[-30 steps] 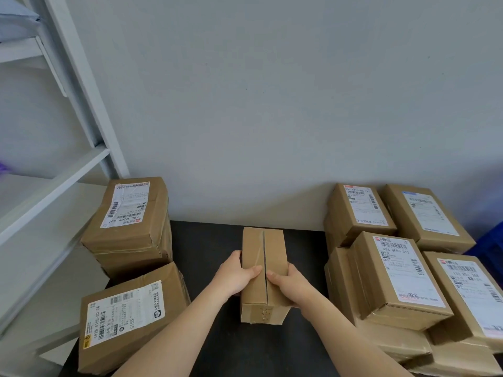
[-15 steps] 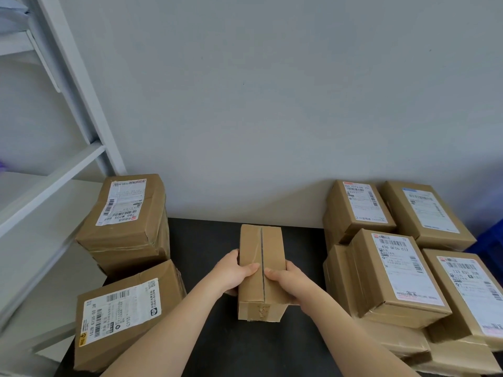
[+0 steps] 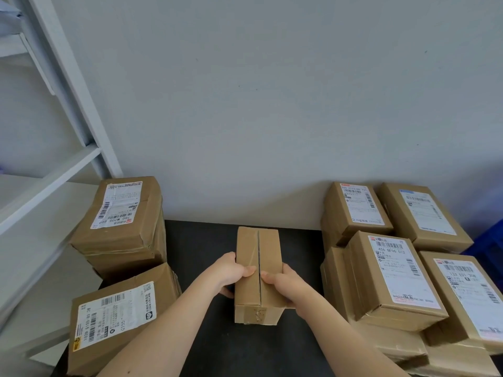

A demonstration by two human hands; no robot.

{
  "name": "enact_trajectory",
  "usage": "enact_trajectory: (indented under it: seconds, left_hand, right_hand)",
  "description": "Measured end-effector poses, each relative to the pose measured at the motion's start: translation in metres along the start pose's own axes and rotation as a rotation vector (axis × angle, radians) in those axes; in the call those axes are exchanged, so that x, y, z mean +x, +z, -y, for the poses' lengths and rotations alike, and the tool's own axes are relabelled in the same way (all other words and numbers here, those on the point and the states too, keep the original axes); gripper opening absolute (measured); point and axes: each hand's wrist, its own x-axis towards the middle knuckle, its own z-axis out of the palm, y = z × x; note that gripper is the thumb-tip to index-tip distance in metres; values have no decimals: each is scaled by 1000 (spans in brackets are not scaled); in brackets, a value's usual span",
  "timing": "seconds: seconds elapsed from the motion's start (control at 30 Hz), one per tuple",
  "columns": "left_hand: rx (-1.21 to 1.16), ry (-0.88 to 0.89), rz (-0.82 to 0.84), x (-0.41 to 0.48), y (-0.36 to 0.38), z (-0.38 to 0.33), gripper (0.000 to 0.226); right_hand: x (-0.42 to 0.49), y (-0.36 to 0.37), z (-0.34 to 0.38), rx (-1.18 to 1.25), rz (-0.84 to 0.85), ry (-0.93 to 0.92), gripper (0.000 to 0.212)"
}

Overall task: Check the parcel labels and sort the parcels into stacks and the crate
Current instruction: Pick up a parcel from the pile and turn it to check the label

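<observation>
Head view: plain parcel at centre of dark surface, seam side up, no label showing. Left hand & right hand both clamped on its sides, thumbs on top by the seam. Labelled stacks: left stack, right stack. Blue crate at far right edge.
</observation>
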Motion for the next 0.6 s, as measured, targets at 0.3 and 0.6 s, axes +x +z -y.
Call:
enact_trajectory:
  seconds: [0.3,0.6]
  left_hand:
    - [-35,4,5,-10,-2,-2,60]
    - [-69,78,22,-24,11,-10,58]
  right_hand:
    - [-4,1,-6,59,3,-36,61]
    - [-14,-17,-12,108,-18,-55,63]
